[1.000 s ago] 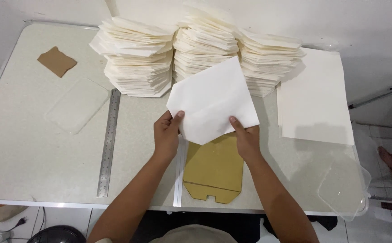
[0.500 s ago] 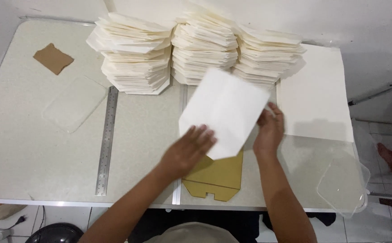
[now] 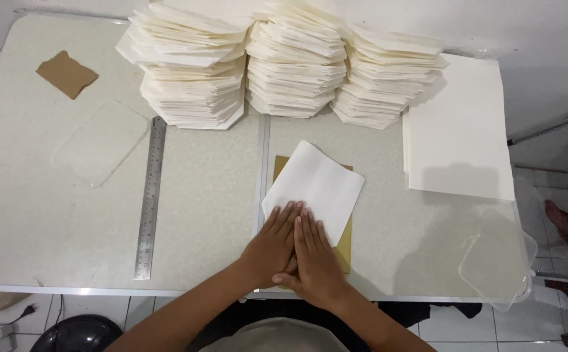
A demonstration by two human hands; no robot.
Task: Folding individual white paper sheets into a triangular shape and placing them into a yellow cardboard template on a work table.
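A folded white paper sheet (image 3: 316,184) lies tilted on a brown cardboard template (image 3: 345,242) near the table's front edge. My left hand (image 3: 272,246) and my right hand (image 3: 311,255) lie flat side by side on the sheet's near corner, fingers stretched out and pressing down. Neither hand grips anything. The template is mostly hidden under the sheet and my hands.
Three tall stacks of folded white paper (image 3: 296,62) stand along the back. A pile of flat white sheets (image 3: 456,133) lies at the right. A steel ruler (image 3: 150,195), a clear plastic sheet (image 3: 100,142), a cardboard scrap (image 3: 66,74) and a clear tray (image 3: 497,258) are around.
The white sheet came down from being held up in both hands onto the cardboard template. My hands moved together onto its near corner and now press it flat.
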